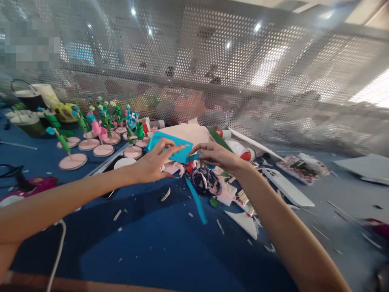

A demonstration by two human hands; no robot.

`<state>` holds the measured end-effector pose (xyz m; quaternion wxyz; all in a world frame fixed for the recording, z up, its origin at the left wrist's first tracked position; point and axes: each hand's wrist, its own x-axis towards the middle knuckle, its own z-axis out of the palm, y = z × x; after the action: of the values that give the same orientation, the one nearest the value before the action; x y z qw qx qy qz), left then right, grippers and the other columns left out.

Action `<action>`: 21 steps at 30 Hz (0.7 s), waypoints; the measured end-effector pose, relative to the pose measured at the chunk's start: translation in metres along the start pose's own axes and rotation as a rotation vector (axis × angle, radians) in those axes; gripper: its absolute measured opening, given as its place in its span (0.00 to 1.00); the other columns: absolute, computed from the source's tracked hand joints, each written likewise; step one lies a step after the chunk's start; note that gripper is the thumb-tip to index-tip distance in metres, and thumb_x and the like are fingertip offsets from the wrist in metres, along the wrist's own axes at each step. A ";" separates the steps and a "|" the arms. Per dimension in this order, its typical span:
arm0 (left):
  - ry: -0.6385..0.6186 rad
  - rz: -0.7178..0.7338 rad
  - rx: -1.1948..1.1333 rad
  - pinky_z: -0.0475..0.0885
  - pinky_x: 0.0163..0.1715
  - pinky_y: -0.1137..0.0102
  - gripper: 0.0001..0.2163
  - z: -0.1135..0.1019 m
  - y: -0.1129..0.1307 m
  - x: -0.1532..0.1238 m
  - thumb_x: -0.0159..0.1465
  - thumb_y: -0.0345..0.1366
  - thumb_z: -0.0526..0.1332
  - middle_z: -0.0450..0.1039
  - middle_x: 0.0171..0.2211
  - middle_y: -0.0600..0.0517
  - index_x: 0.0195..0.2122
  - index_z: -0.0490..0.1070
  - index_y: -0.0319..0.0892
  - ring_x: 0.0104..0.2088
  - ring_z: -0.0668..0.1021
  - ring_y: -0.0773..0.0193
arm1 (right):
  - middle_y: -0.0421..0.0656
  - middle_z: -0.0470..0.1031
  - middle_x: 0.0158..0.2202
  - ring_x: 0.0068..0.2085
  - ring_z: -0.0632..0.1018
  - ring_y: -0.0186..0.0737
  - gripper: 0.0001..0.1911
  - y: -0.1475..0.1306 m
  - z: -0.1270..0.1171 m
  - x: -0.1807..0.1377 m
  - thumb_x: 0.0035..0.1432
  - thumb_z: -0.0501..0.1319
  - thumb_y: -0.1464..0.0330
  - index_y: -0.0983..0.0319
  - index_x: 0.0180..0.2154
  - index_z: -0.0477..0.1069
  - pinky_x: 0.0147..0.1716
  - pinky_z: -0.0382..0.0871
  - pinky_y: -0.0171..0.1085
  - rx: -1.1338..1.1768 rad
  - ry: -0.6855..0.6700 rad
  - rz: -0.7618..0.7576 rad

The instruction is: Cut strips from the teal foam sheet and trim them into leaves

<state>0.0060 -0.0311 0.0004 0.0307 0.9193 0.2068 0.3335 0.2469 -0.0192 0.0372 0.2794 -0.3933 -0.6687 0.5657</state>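
My left hand (153,162) reaches over a sheet of bright blue paper (182,153), thumb and fingers apart, with nothing visible between them. Facing it, my right hand (217,155) has its fingers bent together on a small blue paper strip (194,157) beside the sheet's right edge. Below the hands a longer blue strip (197,200) hangs down onto the blue table. A dark tangled bundle of cord (205,180) lies just under my right hand. Pale pink paper (185,132) is behind the blue sheet.
Several small green, pink and blue paper figures on round pink bases (73,161) stand at the left. A glue gun (33,188) lies nearer, with a white cable (59,247). A white phone (288,188) rests at the right among paper scraps. A perforated metal screen (194,61) rises behind.
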 end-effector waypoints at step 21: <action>0.323 -0.372 -0.349 0.73 0.32 0.71 0.10 0.028 -0.002 0.003 0.59 0.33 0.57 0.78 0.31 0.47 0.39 0.76 0.39 0.30 0.78 0.62 | 0.44 0.78 0.29 0.28 0.76 0.36 0.12 0.042 0.043 0.007 0.48 0.51 0.75 0.65 0.32 0.72 0.32 0.72 0.36 0.747 0.238 0.054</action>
<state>0.0252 -0.0258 -0.0201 0.2154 0.7816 0.3133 0.4945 0.2171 -0.0339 -0.0130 0.4641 -0.3449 -0.3689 0.7277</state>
